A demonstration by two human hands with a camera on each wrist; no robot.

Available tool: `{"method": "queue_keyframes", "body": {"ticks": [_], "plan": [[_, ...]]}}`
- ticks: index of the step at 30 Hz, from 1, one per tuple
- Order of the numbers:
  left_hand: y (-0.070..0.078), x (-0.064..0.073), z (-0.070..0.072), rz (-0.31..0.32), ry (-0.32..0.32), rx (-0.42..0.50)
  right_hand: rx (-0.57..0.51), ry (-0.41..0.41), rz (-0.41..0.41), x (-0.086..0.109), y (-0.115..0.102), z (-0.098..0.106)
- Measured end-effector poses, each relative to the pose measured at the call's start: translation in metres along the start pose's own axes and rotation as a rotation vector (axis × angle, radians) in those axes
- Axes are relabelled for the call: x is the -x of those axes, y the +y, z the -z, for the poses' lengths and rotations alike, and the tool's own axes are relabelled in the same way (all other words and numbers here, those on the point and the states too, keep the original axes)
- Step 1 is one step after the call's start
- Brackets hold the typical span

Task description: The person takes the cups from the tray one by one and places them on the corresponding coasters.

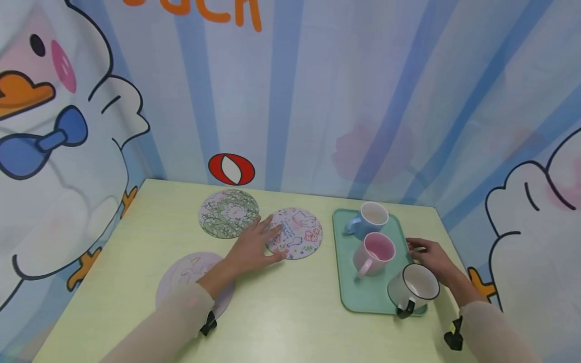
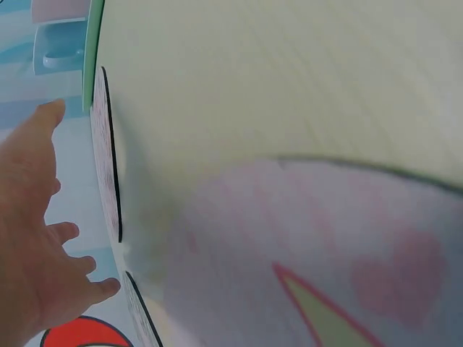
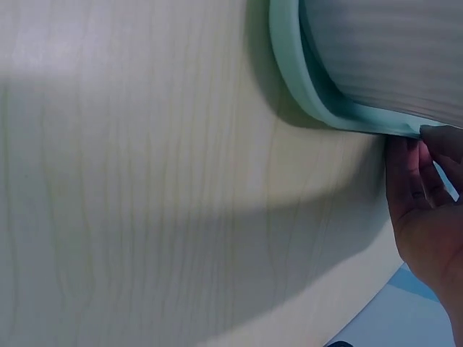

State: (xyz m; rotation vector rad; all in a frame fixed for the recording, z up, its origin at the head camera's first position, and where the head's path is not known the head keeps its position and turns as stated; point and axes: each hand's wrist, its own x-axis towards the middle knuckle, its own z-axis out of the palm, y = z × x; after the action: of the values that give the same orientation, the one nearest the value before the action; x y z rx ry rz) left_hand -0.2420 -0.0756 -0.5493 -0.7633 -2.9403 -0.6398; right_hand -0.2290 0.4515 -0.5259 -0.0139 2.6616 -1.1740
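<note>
My left hand, fingers spread, hovers low between two round mats: the floral pink one by its fingertips and the green leafy one behind. In the left wrist view its fingers are straight and hold nothing. A lilac round mat lies partly hidden under the left forearm. On the right, my right hand grips the edge of a green tray, thumb over the rim and fingers beneath. The tray carries a blue mug, a pink mug and a white mug with a black rim.
The pale wooden table meets a striped blue curtain at the back. Printed duck figures flank both sides. Small black devices hang at the wrists. The white mug stands close beside the right hand.
</note>
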Motion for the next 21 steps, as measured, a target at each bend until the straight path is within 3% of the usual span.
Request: {"method": "queue_keyframes", "body": {"ticks": [10, 21], "plan": [[0.019, -0.01, -0.009, -0.067, -0.043, -0.028, -0.041, -0.015, -0.012, 0.001, 0.002, 0.001], [0.028, -0.017, -0.025, -0.023, -0.075, -0.124, -0.056, 0.005, -0.002, 0.002, 0.004, -0.003]]}}
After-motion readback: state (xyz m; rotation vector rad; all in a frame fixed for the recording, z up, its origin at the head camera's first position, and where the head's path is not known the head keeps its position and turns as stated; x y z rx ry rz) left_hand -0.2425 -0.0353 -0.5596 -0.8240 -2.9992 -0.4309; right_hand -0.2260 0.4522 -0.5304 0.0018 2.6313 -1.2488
